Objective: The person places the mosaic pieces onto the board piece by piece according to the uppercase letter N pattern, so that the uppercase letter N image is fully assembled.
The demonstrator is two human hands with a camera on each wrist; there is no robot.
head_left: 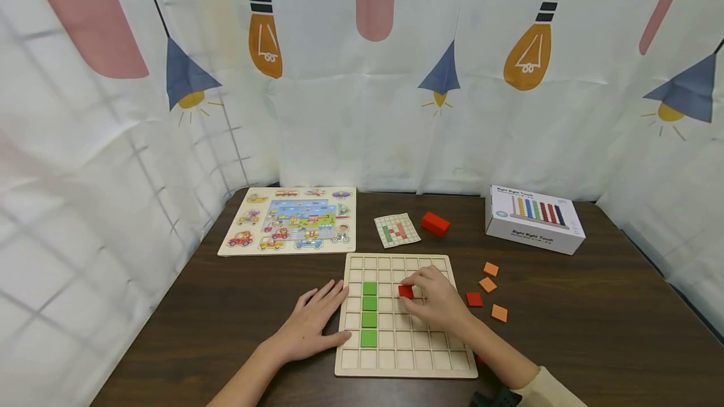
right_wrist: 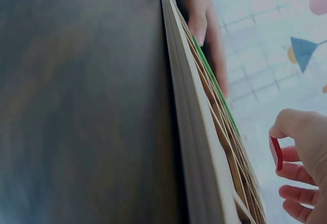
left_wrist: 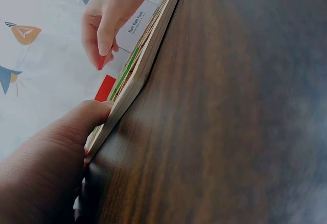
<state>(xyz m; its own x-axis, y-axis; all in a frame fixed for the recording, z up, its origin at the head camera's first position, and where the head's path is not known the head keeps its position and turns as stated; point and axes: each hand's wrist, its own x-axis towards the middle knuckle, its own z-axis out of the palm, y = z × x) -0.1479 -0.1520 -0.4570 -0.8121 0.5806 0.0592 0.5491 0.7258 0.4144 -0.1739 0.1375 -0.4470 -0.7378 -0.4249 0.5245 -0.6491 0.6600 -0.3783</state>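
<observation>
A pale wooden grid board (head_left: 396, 360) lies on the dark table, with a column of green square tiles (head_left: 369, 320) set in its left part. My right hand (head_left: 438, 300) pinches a red square tile (head_left: 405, 292) between thumb and fingers over the board's middle. In the right wrist view that tile (right_wrist: 276, 153) is held up above the board's surface. My left hand (head_left: 311, 323) rests at the board's left edge, fingers spread and straight, thumb touching the rim. In the left wrist view the left thumb (left_wrist: 92, 114) lies on the board's edge (left_wrist: 138, 83).
Right of the board lie a loose red tile (head_left: 474, 299) and several orange tiles (head_left: 499, 313). Behind it are a pattern card (head_left: 397, 230) with a coloured grid, a red block (head_left: 435, 224), a vehicle picture puzzle (head_left: 302, 218) and a white box (head_left: 534, 222).
</observation>
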